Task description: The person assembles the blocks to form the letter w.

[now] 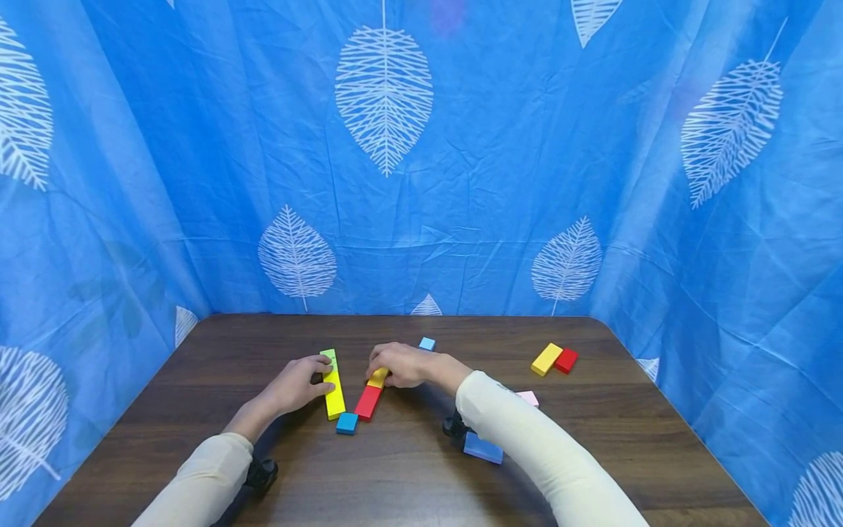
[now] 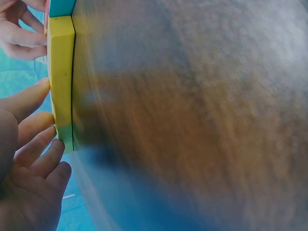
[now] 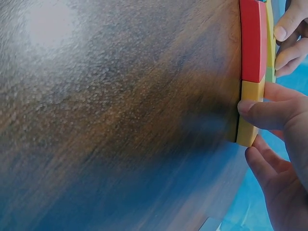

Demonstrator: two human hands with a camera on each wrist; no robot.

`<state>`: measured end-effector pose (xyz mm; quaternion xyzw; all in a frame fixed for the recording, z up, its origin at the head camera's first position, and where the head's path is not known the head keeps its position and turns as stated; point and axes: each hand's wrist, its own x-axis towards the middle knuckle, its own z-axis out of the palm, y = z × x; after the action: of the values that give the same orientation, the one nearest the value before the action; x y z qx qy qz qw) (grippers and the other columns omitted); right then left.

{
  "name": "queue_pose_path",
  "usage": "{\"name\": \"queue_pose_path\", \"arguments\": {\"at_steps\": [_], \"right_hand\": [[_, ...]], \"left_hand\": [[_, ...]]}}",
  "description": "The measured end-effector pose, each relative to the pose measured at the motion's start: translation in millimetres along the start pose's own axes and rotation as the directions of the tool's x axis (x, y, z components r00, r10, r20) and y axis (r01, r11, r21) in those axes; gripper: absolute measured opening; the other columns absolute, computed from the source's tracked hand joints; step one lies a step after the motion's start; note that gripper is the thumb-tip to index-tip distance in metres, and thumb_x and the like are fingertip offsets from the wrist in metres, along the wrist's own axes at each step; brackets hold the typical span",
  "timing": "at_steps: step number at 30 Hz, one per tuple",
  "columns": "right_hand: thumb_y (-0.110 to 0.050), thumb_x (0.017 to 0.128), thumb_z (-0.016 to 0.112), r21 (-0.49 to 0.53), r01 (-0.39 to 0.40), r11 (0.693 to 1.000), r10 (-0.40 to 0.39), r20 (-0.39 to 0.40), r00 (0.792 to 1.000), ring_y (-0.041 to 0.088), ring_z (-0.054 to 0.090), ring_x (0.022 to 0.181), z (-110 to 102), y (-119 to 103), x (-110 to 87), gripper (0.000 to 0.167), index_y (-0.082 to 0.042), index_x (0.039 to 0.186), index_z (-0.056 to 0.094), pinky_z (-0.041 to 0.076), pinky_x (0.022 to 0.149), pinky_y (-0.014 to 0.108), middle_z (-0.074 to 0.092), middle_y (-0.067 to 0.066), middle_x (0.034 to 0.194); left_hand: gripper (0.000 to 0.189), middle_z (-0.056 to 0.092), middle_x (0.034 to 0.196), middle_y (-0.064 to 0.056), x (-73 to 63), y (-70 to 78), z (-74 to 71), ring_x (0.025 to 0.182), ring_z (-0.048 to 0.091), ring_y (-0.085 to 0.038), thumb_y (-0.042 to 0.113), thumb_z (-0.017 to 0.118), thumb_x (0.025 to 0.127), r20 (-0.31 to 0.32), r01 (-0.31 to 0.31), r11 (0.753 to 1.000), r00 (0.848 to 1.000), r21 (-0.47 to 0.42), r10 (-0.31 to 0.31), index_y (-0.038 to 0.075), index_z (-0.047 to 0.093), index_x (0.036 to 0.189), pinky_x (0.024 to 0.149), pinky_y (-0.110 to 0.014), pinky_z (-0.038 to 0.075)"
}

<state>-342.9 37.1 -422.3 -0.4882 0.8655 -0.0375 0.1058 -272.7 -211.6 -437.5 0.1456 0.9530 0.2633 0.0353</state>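
Note:
A V of flat blocks lies on the table. Its left arm is a long yellow block (image 1: 334, 402) with a light green block (image 1: 328, 356) at the far end. The left hand (image 1: 296, 384) touches this arm, thumb on the yellow and fingertips by the green. A teal block (image 1: 347, 423) sits at the near point, beside a red block (image 1: 368, 402). Beyond the red one, end to end, is an orange-yellow block (image 3: 250, 112). My right hand (image 1: 405, 364) pinches it between thumb and fingers, partly covering it in the head view.
Yellow (image 1: 546, 359) and red (image 1: 566, 360) blocks lie side by side at the far right. A light blue block (image 1: 427, 343) is behind the right hand. Blue (image 1: 483, 447) and pink (image 1: 528, 398) blocks are partly hidden by the right sleeve. A leaf-patterned blue curtain (image 1: 461, 183) surrounds the table.

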Motion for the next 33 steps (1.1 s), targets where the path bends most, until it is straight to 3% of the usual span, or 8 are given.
{"name": "queue_pose_path", "arguments": {"at_steps": [18, 33], "right_hand": [[-0.005, 0.096, 0.074, 0.056, -0.010, 0.998, 0.012, -0.027, 1.000, 0.013, 0.054, 0.124, -2, 1, -5.2, 0.043, -0.022, 0.135, 0.070, 0.042, 0.109, 0.028, 0.061, -0.003, 0.134], [-0.007, 0.095, 0.074, 0.022, -0.067, 0.998, 0.068, -0.052, 0.996, 0.016, 0.053, 0.128, -13, 8, -13.9, 0.044, -0.019, 0.138, 0.068, 0.042, 0.110, 0.032, 0.062, -0.003, 0.136]], "left_hand": [[0.045, 0.057, 0.142, -0.024, 0.7, -1.5, 0.5, 0.129, 0.053, -0.045, 0.015, 0.079, 0.094, 0.001, -0.014, 1.000, 1.000, -0.002, 0.014, -0.009, 0.066, 0.129, 0.106, -0.057, 0.045], [0.045, 0.057, 0.143, -0.023, -0.3, -1.1, 2.0, 0.130, 0.053, -0.045, 0.014, 0.079, 0.093, 0.000, -0.001, 1.000, 1.000, -0.006, 0.001, -0.008, 0.067, 0.130, 0.106, -0.055, 0.047]]}}
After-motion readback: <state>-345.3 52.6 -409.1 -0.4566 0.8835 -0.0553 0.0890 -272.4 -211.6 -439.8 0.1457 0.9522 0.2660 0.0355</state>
